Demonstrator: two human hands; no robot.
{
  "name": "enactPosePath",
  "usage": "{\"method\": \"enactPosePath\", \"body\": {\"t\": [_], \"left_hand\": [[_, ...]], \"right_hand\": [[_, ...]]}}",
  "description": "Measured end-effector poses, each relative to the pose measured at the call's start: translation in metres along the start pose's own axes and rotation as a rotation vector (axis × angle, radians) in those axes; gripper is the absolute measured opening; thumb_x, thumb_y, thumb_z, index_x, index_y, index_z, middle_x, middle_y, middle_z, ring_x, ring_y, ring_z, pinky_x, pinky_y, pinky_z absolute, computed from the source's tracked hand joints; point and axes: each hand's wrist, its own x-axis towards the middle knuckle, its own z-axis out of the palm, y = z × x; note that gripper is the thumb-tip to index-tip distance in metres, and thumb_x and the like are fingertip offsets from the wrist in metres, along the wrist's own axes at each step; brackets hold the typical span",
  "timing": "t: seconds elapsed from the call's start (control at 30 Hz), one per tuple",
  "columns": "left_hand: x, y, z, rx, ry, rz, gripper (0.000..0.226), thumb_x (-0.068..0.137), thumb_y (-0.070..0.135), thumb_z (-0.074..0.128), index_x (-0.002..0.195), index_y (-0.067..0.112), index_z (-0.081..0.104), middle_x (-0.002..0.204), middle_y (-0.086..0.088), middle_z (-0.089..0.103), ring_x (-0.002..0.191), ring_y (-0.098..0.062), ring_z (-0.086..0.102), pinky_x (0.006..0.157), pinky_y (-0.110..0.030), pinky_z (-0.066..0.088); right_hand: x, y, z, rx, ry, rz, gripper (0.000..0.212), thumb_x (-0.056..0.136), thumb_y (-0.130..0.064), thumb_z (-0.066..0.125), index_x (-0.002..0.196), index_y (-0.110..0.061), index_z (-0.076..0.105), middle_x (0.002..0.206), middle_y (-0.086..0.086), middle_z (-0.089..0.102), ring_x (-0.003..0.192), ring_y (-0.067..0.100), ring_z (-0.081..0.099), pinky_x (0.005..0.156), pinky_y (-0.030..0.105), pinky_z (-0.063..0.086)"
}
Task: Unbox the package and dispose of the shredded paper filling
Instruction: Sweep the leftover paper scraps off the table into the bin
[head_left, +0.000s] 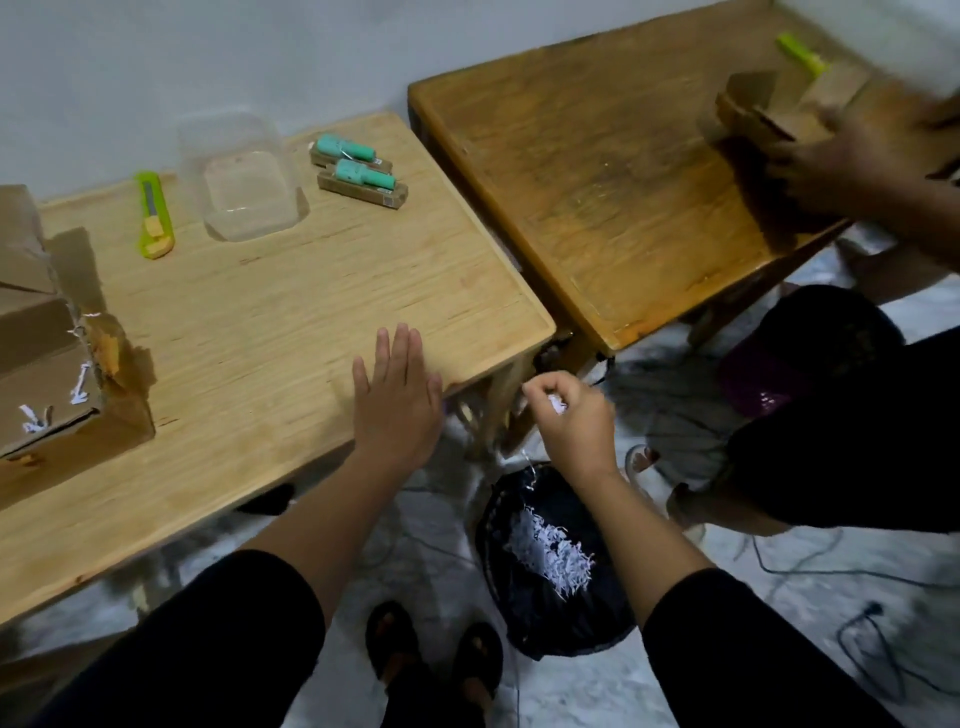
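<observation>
Now, the light wooden table (260, 322) carries the opened cardboard box (47, 364) at its far left, well apart from both hands. Left hand (397, 400) lies flat and spread, holding nothing; right hand (569, 421) pinches shredded paper (557, 404) above the black bin bag (550, 566).

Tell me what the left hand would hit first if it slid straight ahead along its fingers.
The left hand points across bare light wooden table; probably first the nearer teal item on its cardboard box, though depth is unclear.
</observation>
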Motion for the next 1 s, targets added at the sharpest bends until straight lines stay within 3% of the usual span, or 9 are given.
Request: {"method": "enactPosePath", "body": {"t": [0.2, 0.27, 0.33, 0.43, 0.53, 0.63, 0.77, 0.9, 1.0], "left_hand": [[-0.005, 0.002, 0.002, 0.085, 0.052, 0.03, 0.056, 0.095, 0.031, 0.023, 0.139, -0.003, 0.034, 0.146, -0.023, 0.037, 0.137, -0.038, 0.033, 0.105, -0.061, 0.028], [-0.004, 0.001, 0.002, 0.09, 0.056, 0.04, 0.053, 0.098, 0.029, 0.025, 0.143, -0.001, 0.026, 0.152, -0.02, 0.028, 0.142, -0.035, 0.023, 0.11, -0.059, 0.021], [-0.001, 0.003, 0.001, 0.065, 0.028, 0.007, 0.054, 0.1, 0.029, 0.026, 0.146, 0.005, 0.015, 0.157, -0.013, 0.014, 0.146, -0.029, 0.008, 0.115, -0.054, 0.011], [-0.003, 0.006, -0.001, 0.056, 0.046, -0.023, 0.055, 0.1, 0.029, 0.026, 0.148, 0.007, 0.012, 0.158, -0.01, 0.008, 0.146, -0.025, 0.003, 0.117, -0.05, 0.006], [-0.002, 0.003, 0.001, 0.046, 0.046, -0.023, 0.055, 0.1, 0.03, 0.025, 0.148, 0.008, 0.011, 0.159, -0.009, 0.008, 0.146, -0.024, 0.002, 0.117, -0.049, 0.004], [-0.001, 0.002, 0.0, 0.02, 0.046, -0.024, 0.055, 0.099, 0.03, 0.027, 0.148, 0.008, 0.013, 0.158, -0.009, 0.009, 0.146, -0.025, 0.004, 0.116, -0.049, 0.004], [0.0, 0.002, -0.008, -0.007, -0.014, -0.029, 0.056, 0.099, 0.032, 0.027, 0.148, 0.009, 0.012, 0.159, -0.008, 0.007, 0.146, -0.024, 0.001, 0.117, -0.048, 0.003], [0.002, 0.002, -0.028, 0.029, -0.138, -0.022, 0.057, 0.099, 0.032, 0.03, 0.148, 0.008, 0.011, 0.158, -0.01, 0.007, 0.146, -0.027, 0.005, 0.116, -0.046, 0.013], [-0.001, 0.009, -0.053, 0.108, -0.229, -0.023, 0.057, 0.097, 0.03, 0.034, 0.146, 0.006, 0.018, 0.155, -0.013, 0.019, 0.144, -0.03, 0.014, 0.115, -0.043, 0.022]], "right_hand": [[-0.025, 0.062, -0.036, -0.18, 0.052, 0.073, 0.01, 0.085, -0.017, 0.062, 0.081, -0.01, 0.065, 0.088, 0.009, 0.067, 0.084, 0.027, 0.062, 0.067, 0.028, 0.038], [-0.033, 0.082, -0.043, -0.266, -0.013, 0.102, 0.009, 0.082, -0.018, 0.066, 0.089, -0.012, 0.066, 0.099, 0.012, 0.059, 0.091, 0.03, 0.059, 0.072, 0.026, 0.037], [-0.038, 0.099, -0.05, -0.403, -0.147, 0.158, 0.035, 0.081, -0.033, 0.067, 0.112, -0.018, 0.063, 0.119, 0.01, 0.051, 0.112, 0.029, 0.052, 0.091, 0.029, 0.041], [-0.042, 0.11, -0.059, -0.618, -0.361, 0.228, 0.067, 0.084, -0.057, 0.052, 0.14, -0.022, 0.039, 0.152, 0.007, 0.027, 0.142, 0.026, 0.02, 0.116, 0.05, 0.019], [-0.04, 0.109, -0.062, -0.738, -0.485, 0.239, 0.069, 0.093, -0.055, 0.032, 0.149, -0.018, 0.016, 0.159, 0.002, 0.007, 0.147, 0.02, -0.002, 0.118, 0.048, 0.0], [-0.035, 0.096, -0.061, -0.726, -0.53, 0.221, 0.061, 0.099, -0.044, 0.027, 0.149, -0.012, 0.011, 0.159, 0.005, 0.008, 0.147, 0.021, 0.002, 0.12, 0.041, 0.007], [-0.024, 0.061, -0.057, -0.679, -0.48, 0.161, 0.056, 0.099, -0.037, 0.032, 0.147, -0.01, 0.019, 0.156, 0.01, 0.021, 0.141, 0.029, 0.023, 0.113, 0.037, 0.023], [-0.008, 0.012, -0.052, -0.698, -0.479, 0.05, 0.055, 0.097, -0.034, 0.038, 0.144, -0.01, 0.024, 0.15, 0.014, 0.03, 0.132, 0.035, 0.035, 0.103, 0.041, 0.035], [0.004, -0.033, -0.052, -0.734, -0.461, -0.056, 0.056, 0.096, -0.032, 0.041, 0.144, -0.008, 0.025, 0.149, 0.013, 0.031, 0.131, 0.034, 0.038, 0.102, 0.039, 0.037]]}}
